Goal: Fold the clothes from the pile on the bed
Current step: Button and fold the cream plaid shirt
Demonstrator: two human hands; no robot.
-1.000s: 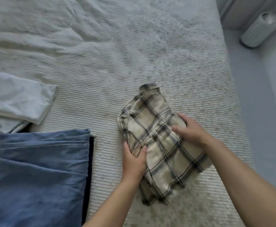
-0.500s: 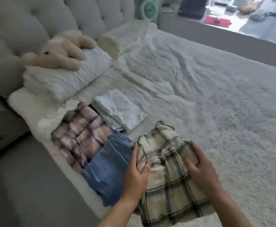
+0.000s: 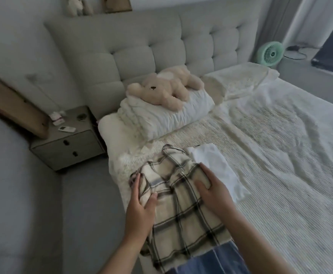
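The blue denim garment point(image 3: 211, 262) is being cut off by the bottom edge and partly covered by the plaid shirt point(image 3: 183, 210). Items on the nightstand point(image 3: 68, 143) are being rendered too small to identify. Both forearms are being cropped.

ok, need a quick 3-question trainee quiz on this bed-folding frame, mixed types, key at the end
1. True or false: both hands grip the plaid shirt.
2. What lies just right of the shirt? A) white folded garment B) remote C) fan
3. Fill in: the teddy bear lies on a white ____.

Key
1. True: left hand and right hand hold its sides.
2. A
3. pillow
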